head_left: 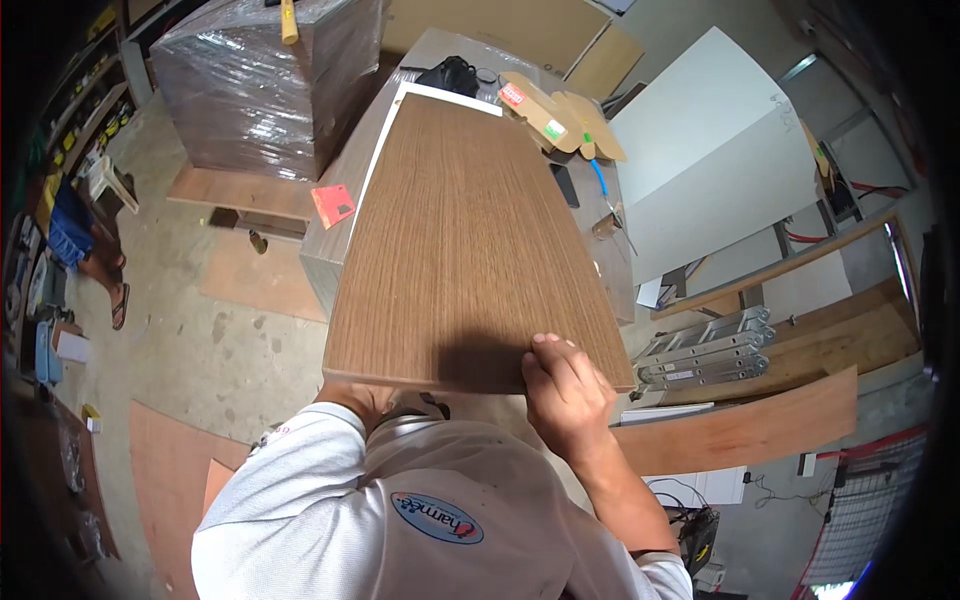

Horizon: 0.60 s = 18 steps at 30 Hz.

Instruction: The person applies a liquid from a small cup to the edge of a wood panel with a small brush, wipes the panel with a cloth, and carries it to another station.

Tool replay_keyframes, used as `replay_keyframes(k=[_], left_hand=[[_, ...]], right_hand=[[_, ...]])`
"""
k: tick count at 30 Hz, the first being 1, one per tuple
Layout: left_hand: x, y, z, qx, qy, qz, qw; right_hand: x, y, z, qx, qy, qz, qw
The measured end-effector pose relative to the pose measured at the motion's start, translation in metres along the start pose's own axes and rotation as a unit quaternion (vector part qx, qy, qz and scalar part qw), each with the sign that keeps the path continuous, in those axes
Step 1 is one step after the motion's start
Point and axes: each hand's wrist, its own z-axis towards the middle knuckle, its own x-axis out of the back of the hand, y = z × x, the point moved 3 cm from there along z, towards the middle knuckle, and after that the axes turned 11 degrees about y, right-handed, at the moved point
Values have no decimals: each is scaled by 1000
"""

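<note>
A brown wood-grain board (470, 230) stretches away in front of me, its near edge close to my body. My right hand (572, 395) grips that edge toward the right corner, with fingers bent onto the top face. Below the near left corner, part of my left hand (365, 397) shows; the board hides its fingers. The board's far part lies over a grey worktable (325, 245), with a white strip (455, 101) showing beyond its far edge. A red card (333, 205) lies left of the board, and a dark flat object (564, 186) lies to its right.
Cardboard packaging (545, 115) and a black bag (450, 77) sit at the table's far end. A plastic-wrapped block (250, 100) stands left. White panels (715, 160) lean right, above a folded ladder (705, 350). Another person's leg (105, 270) shows far left.
</note>
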Motion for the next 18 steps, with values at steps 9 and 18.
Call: replay_keyframes(k=[9,18], left_hand=[[115,-95,-141,61,103,89,989],[209,-140,-318,-44,393,156,905]], right_hand=[[-59,-3,-53,-27,-81,64,994],[-111,4,-129,7,-87,101,991]])
